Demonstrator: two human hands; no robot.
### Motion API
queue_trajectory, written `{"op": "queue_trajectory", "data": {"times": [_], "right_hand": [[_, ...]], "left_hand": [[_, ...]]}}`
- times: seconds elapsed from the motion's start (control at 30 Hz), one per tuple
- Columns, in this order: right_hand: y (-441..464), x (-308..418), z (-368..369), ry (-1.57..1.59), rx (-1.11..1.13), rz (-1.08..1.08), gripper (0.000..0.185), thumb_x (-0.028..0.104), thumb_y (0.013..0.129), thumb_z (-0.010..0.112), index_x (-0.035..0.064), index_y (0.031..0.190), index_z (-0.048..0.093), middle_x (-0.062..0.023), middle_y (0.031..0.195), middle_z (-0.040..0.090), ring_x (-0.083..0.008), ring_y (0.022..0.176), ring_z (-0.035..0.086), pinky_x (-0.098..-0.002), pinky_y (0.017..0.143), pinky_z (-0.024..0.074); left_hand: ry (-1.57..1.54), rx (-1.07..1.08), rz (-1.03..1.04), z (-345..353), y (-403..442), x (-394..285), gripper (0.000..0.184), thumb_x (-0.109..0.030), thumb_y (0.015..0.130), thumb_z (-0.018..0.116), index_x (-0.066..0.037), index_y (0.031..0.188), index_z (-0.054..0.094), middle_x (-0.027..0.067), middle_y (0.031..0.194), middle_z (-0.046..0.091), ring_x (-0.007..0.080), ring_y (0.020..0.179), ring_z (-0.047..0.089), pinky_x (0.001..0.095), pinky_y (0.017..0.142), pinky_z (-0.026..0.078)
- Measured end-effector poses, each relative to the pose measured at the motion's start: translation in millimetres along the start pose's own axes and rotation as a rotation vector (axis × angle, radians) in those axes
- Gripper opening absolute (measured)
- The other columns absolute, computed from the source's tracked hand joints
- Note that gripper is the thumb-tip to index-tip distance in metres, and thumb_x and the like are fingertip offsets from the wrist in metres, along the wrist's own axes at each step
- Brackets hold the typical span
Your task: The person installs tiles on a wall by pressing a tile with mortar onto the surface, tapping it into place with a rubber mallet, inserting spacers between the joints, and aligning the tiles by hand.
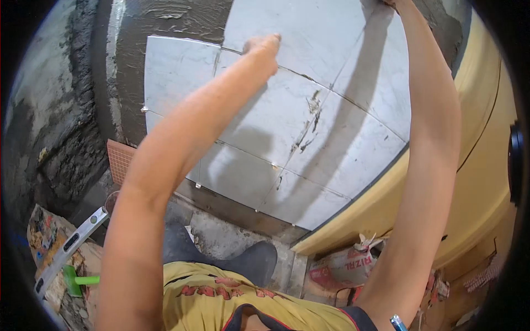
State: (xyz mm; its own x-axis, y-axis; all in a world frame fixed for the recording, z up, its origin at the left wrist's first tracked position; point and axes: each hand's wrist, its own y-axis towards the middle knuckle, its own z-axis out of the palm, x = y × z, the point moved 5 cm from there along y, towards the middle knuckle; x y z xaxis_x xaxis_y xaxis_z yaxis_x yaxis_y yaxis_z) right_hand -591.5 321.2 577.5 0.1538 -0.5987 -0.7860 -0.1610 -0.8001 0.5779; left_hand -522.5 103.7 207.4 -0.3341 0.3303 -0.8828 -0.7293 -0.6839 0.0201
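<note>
My left hand (263,51) is against the wall at the lower edge of a large white marbled tile (301,33). Its fingers look curled together, and whatever they hold, if anything, is hidden. At the top edge of the view, only a small part of my right hand (391,3) shows, near the upper right of the tiling; its fingers are cut off. Below my left hand, more white tiles (276,110) meet at thin joints, with grey mortar smears (309,124) on one joint. Small pale spacers (275,166) stick out along the lower joints.
Wet grey mortar (165,19) covers the wall at upper left. A yellow curved surface (441,182) borders the tiles on the right. Lower left are a spirit level (72,245), a green mallet (74,280) and a reddish gridded tile (119,160). A printed sack (345,267) stands lower right.
</note>
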Motion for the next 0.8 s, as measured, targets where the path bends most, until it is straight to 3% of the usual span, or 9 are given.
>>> {"op": "queue_trajectory", "data": {"times": [0.1,0.2,0.23,0.33,0.43,0.5,0.53,0.63,0.8], "right_hand": [[-32.7,6.0,-24.9,0.623,-0.02,0.4,0.024,0.026,0.071,0.075,0.0111,0.089,0.082,-0.0118,0.086,0.078,-0.0253,0.075,0.073,-0.0404,0.072,0.0579],[-27.9,1.3,-17.9,0.528,-0.028,0.361,0.024,0.02,0.072,0.075,0.0086,0.092,0.082,-0.011,0.085,0.078,-0.0243,0.075,0.074,-0.0402,0.073,0.0581],[-16.6,-15.8,9.1,0.699,0.057,0.402,0.028,0.027,0.084,0.079,0.0042,0.101,0.079,-0.0052,0.079,0.072,-0.0128,0.073,0.063,-0.0328,0.071,0.0514],[-23.1,-13.6,3.2,0.751,0.001,0.391,0.027,0.027,0.084,0.079,0.0076,0.102,0.081,-0.0025,0.079,0.072,-0.0128,0.072,0.063,-0.035,0.07,0.0526],[-16.2,-18.0,6.7,0.638,0.004,0.323,0.027,0.027,0.083,0.079,0.0094,0.104,0.081,-0.0021,0.084,0.074,-0.0137,0.075,0.063,-0.0346,0.073,0.0534],[-13.0,-23.2,17.6,0.717,0.114,0.38,0.031,0.031,0.086,0.076,0.0103,0.109,0.08,-0.0082,0.091,0.077,-0.0211,0.08,0.069,-0.0351,0.079,0.0539],[-39.2,13.6,-30.7,0.605,0.046,0.49,0.025,0.021,0.072,0.075,0.0087,0.093,0.082,-0.0119,0.085,0.078,-0.0248,0.077,0.074,-0.0399,0.074,0.0585],[-26.6,10.0,-18.5,0.439,0.088,0.387,0.029,0.033,0.072,0.075,0.0171,0.095,0.083,-0.0099,0.094,0.079,-0.0256,0.085,0.076,-0.0397,0.08,0.0602],[-18.1,0.6,-5.8,0.443,0.046,0.359,0.033,0.04,0.068,0.077,0.0202,0.094,0.083,-0.0069,0.095,0.079,-0.0254,0.086,0.075,-0.0382,0.081,0.0607]], "left_hand": [[0.234,-0.1,0.012,0.9,-0.5,10.2,0.081,-0.048,0.085,0.078,0.006,0.137,0.048,0.0295,0.141,0.045,0.04,0.123,0.047,0.0504,0.092,0.05],[0.367,-0.197,-0.046,-9.2,-41.5,2.2,0.073,-0.038,0.079,0.087,0.003,0.131,0.06,0.0293,0.147,0.045,0.0325,0.13,0.047,0.0408,0.1,0.048],[0.431,-0.12,0.028,-16.0,-66.4,-6.3,0.082,-0.045,0.076,0.087,0.007,0.132,0.057,0.033,0.144,0.04,0.0351,0.126,0.046,0.0429,0.099,0.048],[0.482,-0.303,0.143,-17.3,-76.0,-1.6,0.082,-0.044,0.076,0.086,0.011,0.129,0.056,0.0312,0.135,0.045,0.0349,0.119,0.048,0.0435,0.096,0.05],[0.63,-0.282,0.276,-14.5,-61.5,4.3,0.088,-0.041,0.073,0.09,0.014,0.129,0.052,0.0335,0.135,0.044,0.0365,0.123,0.047,0.0448,0.099,0.049],[0.595,-0.288,0.36,-19.6,-53.9,13.5,0.095,-0.045,0.071,0.091,0.015,0.131,0.048,0.0333,0.136,0.044,0.0396,0.124,0.047,0.0463,0.105,0.044],[0.577,-0.282,0.405,-20.6,-54.2,16.0,0.098,-0.047,0.071,0.091,0.015,0.132,0.046,0.0332,0.136,0.044,0.0411,0.124,0.047,0.0471,0.108,0.042],[0.504,-0.346,0.462,-29.4,-61.8,17.9,0.102,-0.047,0.065,0.095,0.011,0.133,0.046,0.0301,0.136,0.043,0.0403,0.129,0.043,0.0475,0.11,0.039],[0.478,-0.469,0.607,-52.9,-73.6,17.3,0.102,-0.044,0.062,0.098,0.007,0.134,0.047,0.0279,0.141,0.039,0.0406,0.132,0.04,0.0486,0.114,0.035]]}}
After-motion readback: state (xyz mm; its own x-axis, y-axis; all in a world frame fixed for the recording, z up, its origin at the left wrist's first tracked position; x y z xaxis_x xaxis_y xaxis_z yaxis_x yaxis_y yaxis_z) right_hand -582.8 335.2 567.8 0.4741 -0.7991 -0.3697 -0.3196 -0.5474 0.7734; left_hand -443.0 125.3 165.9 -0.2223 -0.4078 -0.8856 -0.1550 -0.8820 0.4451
